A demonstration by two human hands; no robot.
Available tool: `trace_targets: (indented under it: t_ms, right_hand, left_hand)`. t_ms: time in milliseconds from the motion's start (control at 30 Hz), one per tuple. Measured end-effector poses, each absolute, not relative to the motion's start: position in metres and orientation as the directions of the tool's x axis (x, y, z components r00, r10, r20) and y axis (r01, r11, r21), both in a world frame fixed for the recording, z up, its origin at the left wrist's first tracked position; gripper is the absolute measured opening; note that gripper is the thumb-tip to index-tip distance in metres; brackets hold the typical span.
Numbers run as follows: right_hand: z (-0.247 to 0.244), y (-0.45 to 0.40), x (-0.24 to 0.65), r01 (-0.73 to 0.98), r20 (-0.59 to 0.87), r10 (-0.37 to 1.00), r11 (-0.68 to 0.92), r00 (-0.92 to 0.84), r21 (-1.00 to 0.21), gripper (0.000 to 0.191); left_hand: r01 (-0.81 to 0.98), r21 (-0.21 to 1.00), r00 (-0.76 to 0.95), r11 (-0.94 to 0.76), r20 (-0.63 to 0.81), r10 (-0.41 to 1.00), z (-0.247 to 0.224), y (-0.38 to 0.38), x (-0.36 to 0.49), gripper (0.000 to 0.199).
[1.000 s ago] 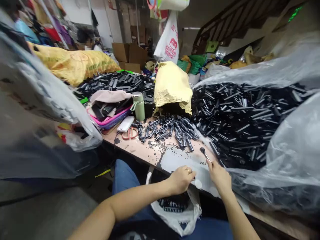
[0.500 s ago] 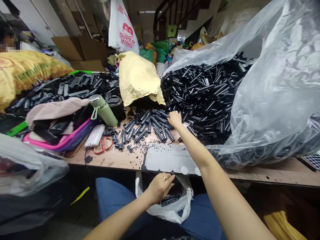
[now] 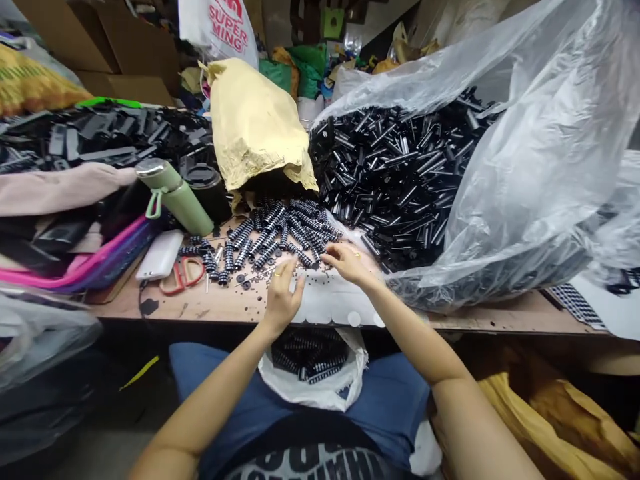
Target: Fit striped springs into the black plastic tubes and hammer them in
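Note:
My left hand is over the front of the table, fingers stretched up and thumb apart, with nothing seen in it. Its fingertips are just in front of a pile of black ribbed rods with pale studs. At the pile's right front edge is my right hand, its fingers and thumb apart close to the nearest rods. Beneath both hands lies a pale grey sheet. An open white bag on my lap holds more studded rods.
A yellow sack opens onto the pile. Clear plastic surrounds a heap of black tubes at the right. Red-handled scissors, a white power bank-like block and a green flask stand or lie at the left.
My left hand has risen from the white bag to the table's front part. My right hand has drawn back from the pile's right side toward its front. The view has tilted down.

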State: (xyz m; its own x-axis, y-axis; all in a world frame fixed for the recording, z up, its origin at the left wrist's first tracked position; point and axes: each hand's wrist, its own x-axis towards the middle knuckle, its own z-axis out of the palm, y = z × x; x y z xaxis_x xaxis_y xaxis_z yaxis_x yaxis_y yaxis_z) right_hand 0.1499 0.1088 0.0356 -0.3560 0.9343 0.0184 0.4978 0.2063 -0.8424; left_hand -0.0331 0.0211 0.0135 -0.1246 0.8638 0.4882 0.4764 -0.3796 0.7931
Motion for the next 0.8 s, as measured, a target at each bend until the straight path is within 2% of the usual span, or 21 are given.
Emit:
trace_targets:
  t_ms: [100, 167, 233, 300, 367, 433, 500, 633, 667, 733, 767, 800]
  right_hand:
    - [0.024, 0.069, 0.146, 0.400, -0.047, 0.897, 0.149, -0.439, -0.905, 0.028]
    - [0.020, 0.053, 0.145, 0.426, -0.057, 0.878, 0.173, -0.475, -0.888, 0.026]
    - [0.020, 0.053, 0.152, 0.480, -0.039, 0.894, 0.203, -0.447, -0.853, 0.026]
    - [0.024, 0.067, 0.168, 0.655, 0.004, 0.959, 0.196, -0.283, -0.730, 0.028]
    - [0.027, 0.092, 0.188, 0.882, 0.081, 0.996, 0.067, -0.033, -0.466, 0.030]
    - [0.029, 0.117, 0.207, 0.967, 0.116, 0.987, -0.082, 0.113, -0.242, 0.030]
    - [0.031, 0.136, 0.218, 0.974, 0.092, 0.985, -0.124, 0.143, -0.191, 0.030]
    - [0.038, 0.145, 0.218, 0.961, 0.084, 0.991, -0.079, 0.104, -0.263, 0.021]
    - [0.039, 0.141, 0.214, 0.938, 0.081, 0.993, -0.050, 0.083, -0.343, 0.020]
    - [0.039, 0.125, 0.199, 0.762, 0.040, 0.999, 0.012, 0.018, -0.648, 0.026]
    - [0.037, 0.114, 0.190, 0.588, -0.006, 0.999, 0.015, -0.034, -0.809, 0.033]
    - [0.034, 0.102, 0.180, 0.394, -0.057, 0.993, -0.014, -0.099, -0.919, 0.040]
  left_hand:
    - [0.188, 0.963, -0.194, -0.194, 0.230, 0.954, 0.013, 0.028, -0.012, 0.055]
    - [-0.003, 0.993, -0.193, -0.117, 0.114, 0.975, 0.007, 0.033, -0.002, 0.056]
    - [-0.125, 0.988, -0.207, -0.090, 0.063, 0.976, -0.001, 0.038, 0.002, 0.054]
    - [-0.230, 0.972, -0.218, -0.054, 0.003, 0.976, -0.007, 0.041, 0.000, 0.052]
    - [-0.346, 0.938, -0.201, 0.024, -0.099, 0.975, -0.008, 0.043, -0.006, 0.050]
    - [-0.441, 0.891, -0.169, 0.103, -0.195, 0.966, -0.004, 0.041, -0.010, 0.047]
    - [-0.479, 0.865, -0.125, 0.152, -0.239, 0.963, 0.001, 0.038, -0.014, 0.046]
    - [-0.402, 0.904, -0.107, 0.148, -0.207, 0.972, 0.009, 0.032, -0.016, 0.044]
    - [-0.359, 0.924, -0.123, 0.133, -0.188, 0.974, 0.010, 0.032, -0.016, 0.043]
    - [-0.277, 0.955, -0.144, 0.109, -0.154, 0.978, 0.013, 0.033, -0.014, 0.042]
    - [-0.254, 0.961, -0.129, 0.113, -0.149, 0.980, 0.015, 0.033, -0.013, 0.042]
    - [-0.250, 0.960, -0.097, 0.128, -0.157, 0.983, 0.017, 0.034, -0.011, 0.042]
